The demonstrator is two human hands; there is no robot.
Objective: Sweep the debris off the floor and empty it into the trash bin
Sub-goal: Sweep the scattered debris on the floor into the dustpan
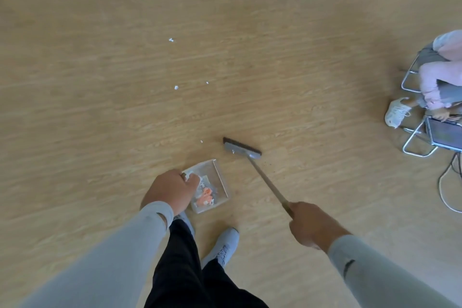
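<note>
Left hand point(172, 191) grips clear dustpan point(220, 182) holding paper scraps point(206, 197); right hand point(312, 225) clamped on broom point(242, 149) handle, white scraps point(176, 87) ahead on floor point(100, 82).

The left hand point(172, 191) covers the dustpan's point(220, 177) handle, so the grip itself is hidden. The white scraps point(176, 87) far out on the floor point(100, 57) are too small to identify. At the right edge, a seated person point(440, 75) and a laptop point(445, 136) are cut off.
</note>
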